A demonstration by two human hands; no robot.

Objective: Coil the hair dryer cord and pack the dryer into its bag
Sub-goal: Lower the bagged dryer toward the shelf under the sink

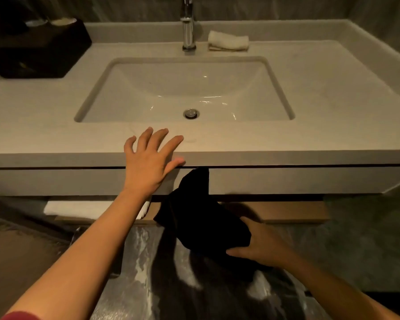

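At far left, well away from both hands, a black box (39, 49) stands on the surface (333, 100); two small dishes (62, 21) sit on its top, their contents too dim to make out. The left hand (151, 161) lies flat over the surface's front edge, fingers spread wide, its grip holding nothing. Below that wrist, a folded white towel (88, 209) lies on a shelf (286, 212) under the vanity. Beyond the left fingertips is the sink (185, 88), with only its drain (191, 113) showing at the bottom. The tap (188, 26) stands behind the basin, and just right of it lies a rolled white cloth (228, 40). Right of the left hand and lower, a black bag (194, 218) hangs from the slot under the surface, its top corner caught there. The right hand (259, 244) clasps the bag's lower end, thumb beneath and fingers wrapped over the fabric, its grip closed on it. Whether the dryer is inside the bag cannot be told; no cord shows. Under both arms the floor is glossy grey marble (148, 285).
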